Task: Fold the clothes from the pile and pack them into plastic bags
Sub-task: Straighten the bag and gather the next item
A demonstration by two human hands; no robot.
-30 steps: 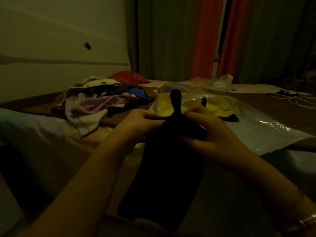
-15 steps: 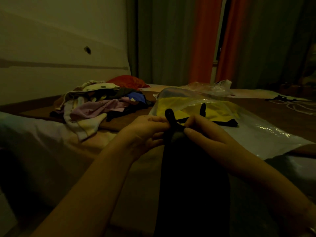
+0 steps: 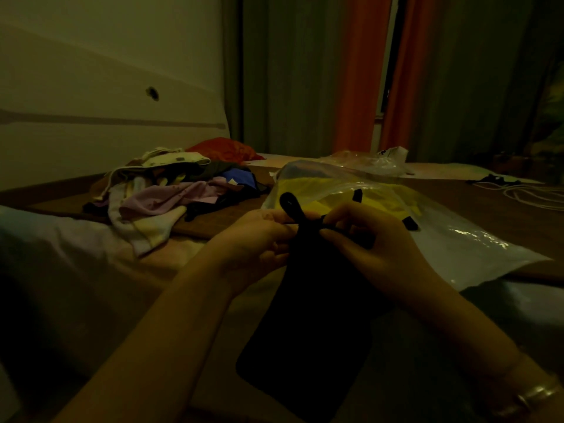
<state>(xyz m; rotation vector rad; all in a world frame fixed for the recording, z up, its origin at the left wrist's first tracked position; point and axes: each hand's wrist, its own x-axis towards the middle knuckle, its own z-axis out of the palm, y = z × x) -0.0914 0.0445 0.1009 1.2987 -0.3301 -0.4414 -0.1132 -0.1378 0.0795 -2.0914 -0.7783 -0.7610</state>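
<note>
Your left hand (image 3: 259,239) and right hand (image 3: 375,245): both pinch the top of one black garment (image 3: 311,315), hanging. Behind: clothes pile (image 3: 171,190); plastic bag (image 3: 451,239) holding yellow cloth.

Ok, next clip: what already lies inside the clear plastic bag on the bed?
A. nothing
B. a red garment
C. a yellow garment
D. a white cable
C: a yellow garment shows through the clear plastic bag, behind both hands holding the black garment.
</note>
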